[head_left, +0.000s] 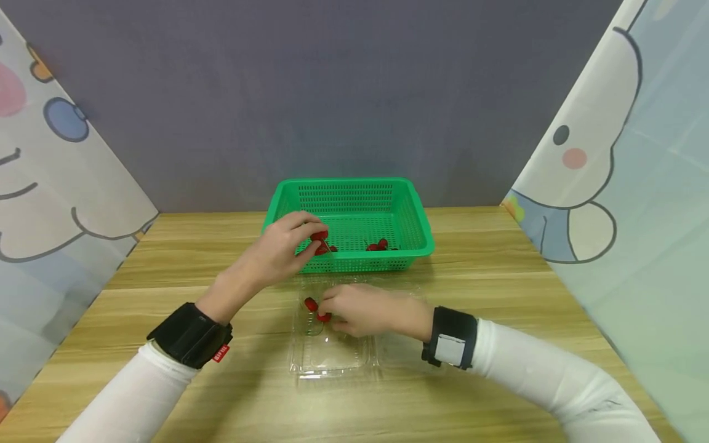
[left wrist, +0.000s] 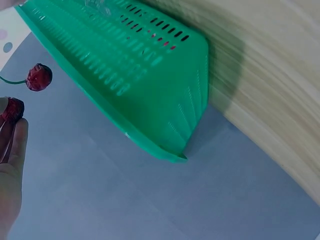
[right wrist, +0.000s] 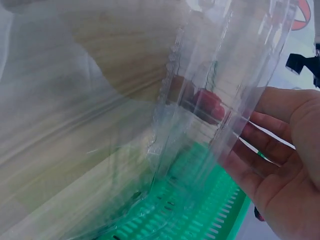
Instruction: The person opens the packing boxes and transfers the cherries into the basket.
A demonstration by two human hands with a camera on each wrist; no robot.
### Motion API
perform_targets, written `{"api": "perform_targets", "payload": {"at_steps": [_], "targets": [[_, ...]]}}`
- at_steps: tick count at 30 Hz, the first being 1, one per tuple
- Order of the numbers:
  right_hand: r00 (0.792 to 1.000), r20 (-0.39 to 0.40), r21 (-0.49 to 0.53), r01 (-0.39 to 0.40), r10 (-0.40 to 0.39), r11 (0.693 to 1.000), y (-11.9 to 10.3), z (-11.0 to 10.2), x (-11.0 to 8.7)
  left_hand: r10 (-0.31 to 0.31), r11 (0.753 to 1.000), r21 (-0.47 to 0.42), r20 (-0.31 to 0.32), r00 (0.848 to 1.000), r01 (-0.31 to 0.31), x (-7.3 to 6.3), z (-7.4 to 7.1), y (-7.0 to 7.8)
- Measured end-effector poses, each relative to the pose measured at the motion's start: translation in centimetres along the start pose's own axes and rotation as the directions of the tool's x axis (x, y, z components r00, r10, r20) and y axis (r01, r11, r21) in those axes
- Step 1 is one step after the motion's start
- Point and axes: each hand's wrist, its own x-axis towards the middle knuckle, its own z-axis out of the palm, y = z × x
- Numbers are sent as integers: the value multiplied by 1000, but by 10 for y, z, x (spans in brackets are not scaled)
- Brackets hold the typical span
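Note:
At the front left of the green basket (head_left: 349,183), my left hand (head_left: 282,246) grips a red cherry (head_left: 319,235) between thumb and fingers. In the left wrist view, the fingers curl round a dark red cherry (left wrist: 14,109), and a stemmed cherry (left wrist: 39,77) shows just beyond them. My right hand (head_left: 360,309) reaches down into a clear plastic box (head_left: 332,371), its fingertips pinching a cherry (head_left: 324,317). Through the box wall, the right wrist view shows that cherry (right wrist: 210,105) by the fingers. Another cherry (head_left: 311,304) lies in the box close by.
Several cherries (head_left: 378,246) lie at the front of the basket. The box's clear lid (head_left: 407,351) is folded out to the right, partly under my right forearm. A grey wall (head_left: 343,92) stands behind the wooden table (head_left: 476,258), with cartoon-printed panels on both sides.

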Motion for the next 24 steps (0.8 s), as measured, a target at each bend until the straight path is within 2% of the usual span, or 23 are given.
{"api": "perform_targets", "payload": {"at_steps": [6, 10, 24], "targets": [[999, -5, -7, 33, -33, 999, -4, 7, 4, 0, 1000, 2, 3, 1000, 0, 3, -3, -6], [999, -2, -23, 54, -54, 998, -5, 11, 6, -30, 1000, 5, 12, 999, 30, 1, -3, -10], [998, 39, -126, -43, 48, 991, -10, 13, 12, -148, 988, 53, 86, 985, 143, -5, -1, -18]]}}
